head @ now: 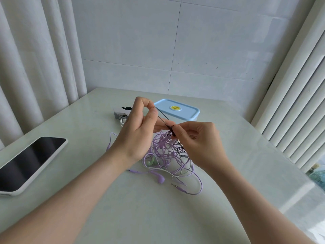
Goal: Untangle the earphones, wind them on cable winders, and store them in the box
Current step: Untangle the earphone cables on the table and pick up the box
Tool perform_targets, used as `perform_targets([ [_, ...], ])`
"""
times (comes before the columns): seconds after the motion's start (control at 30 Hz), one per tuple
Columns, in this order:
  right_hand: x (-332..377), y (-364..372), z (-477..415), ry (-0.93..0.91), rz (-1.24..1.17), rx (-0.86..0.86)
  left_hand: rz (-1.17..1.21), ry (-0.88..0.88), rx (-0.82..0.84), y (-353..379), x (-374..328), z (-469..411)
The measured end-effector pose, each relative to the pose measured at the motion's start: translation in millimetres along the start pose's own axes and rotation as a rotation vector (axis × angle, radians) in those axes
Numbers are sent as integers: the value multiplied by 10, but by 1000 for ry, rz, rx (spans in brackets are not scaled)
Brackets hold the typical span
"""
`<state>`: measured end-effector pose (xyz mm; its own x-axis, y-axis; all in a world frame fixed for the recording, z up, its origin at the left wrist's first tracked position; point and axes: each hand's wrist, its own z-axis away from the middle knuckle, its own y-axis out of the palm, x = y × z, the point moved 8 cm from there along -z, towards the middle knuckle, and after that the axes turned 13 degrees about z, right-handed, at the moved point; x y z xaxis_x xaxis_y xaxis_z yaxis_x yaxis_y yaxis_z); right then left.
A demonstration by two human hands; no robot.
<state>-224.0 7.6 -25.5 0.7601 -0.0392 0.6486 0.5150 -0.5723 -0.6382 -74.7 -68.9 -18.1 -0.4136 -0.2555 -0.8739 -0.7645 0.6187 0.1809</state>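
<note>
Left hand (139, 132) and right hand (198, 140) pinching black cable (162, 119) above purple tangle (165, 152), phone (29, 161) at left edge of table (246, 164), lidded box (182, 111) behind.

A dark-screened phone (29, 162) in a white case is laid on the left of the pale tabletop (91, 205). White curtains (35, 59) are hung far left, a tiled wall (175, 41) is seen behind, and white slats (299, 103) are ranged along the right.
</note>
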Motion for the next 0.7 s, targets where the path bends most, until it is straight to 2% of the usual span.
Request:
perform_targets([
  [0.1, 15, 18, 20, -10, -27, 19, 21, -13, 18, 8, 6, 3],
  [0.27, -17, -45, 4, 7, 1, -65, 51, -11, 19, 48, 12, 19],
  [0.5, -13, 4, 15, -6, -117, -28, 137, -53, -47, 14, 8, 17],
  [0.7, 124, 13, 57, -103, -11, -40, 212, -69, -34, 27, 39, 7],
])
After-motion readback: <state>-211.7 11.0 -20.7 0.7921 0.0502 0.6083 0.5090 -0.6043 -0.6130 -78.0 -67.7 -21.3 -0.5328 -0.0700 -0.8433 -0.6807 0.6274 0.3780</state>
